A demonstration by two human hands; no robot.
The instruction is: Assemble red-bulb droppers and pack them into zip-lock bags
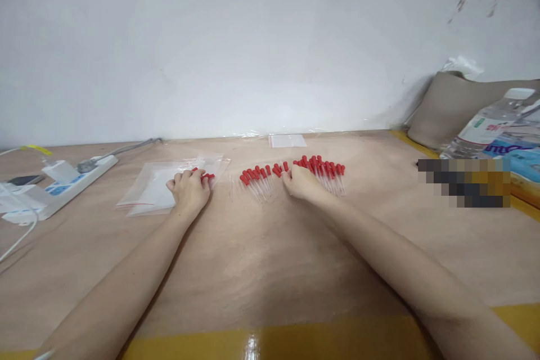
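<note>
My left hand [189, 191] rests over clear zip-lock bags [145, 185], its fingers curled round red-bulbed droppers [207, 176]; their tubes are hidden by the hand. My right hand [298, 181] is in the row of droppers, fingertips pinched at a dropper [286, 166] whose lower part I cannot make out. Left of it, several droppers [257, 174] lie side by side, red bulbs away from me and clear tubes towards me. A denser group of droppers [327, 169] lies to its right, partly behind the hand. Faint clear tubes [232, 187] show between the bags and the row.
A small white packet [287, 140] lies by the wall. At left are a power strip [80, 185] with a white charger [59, 171] and cables. A plastic bottle [485, 124] and a grey-brown roll [442, 104] stand at right. Yellow tape [274, 343] edges the table.
</note>
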